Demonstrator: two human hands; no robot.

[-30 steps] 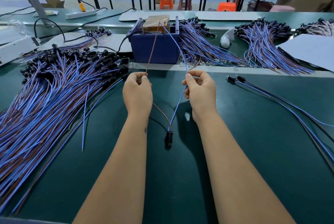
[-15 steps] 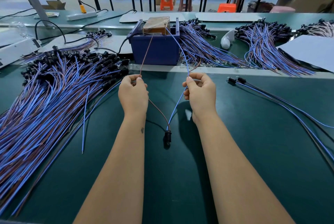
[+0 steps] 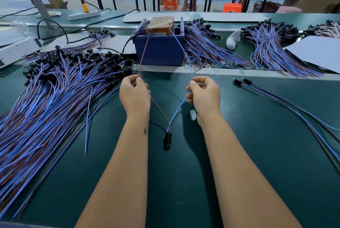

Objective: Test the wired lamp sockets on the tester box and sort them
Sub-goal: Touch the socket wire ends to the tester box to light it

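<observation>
The small black lamp socket [image 3: 167, 139] hangs low between the forearms, above the dark green counter [image 3: 257, 154], so both leads stay free. The left hand [image 3: 134, 97] pinches its thin brown wire [image 3: 144, 53]; the right hand [image 3: 204, 95] pinches its blue wire [image 3: 181, 43]. Both tips reach the dark blue tester box [image 3: 159, 51] beyond (seemingly making contact). Wired sockets are heaped left [image 3: 55, 88].

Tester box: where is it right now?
Head view: the blue tester box stands at centre, beyond both hands, between the big wire pile on its left and another wire bundle on its right.
</observation>
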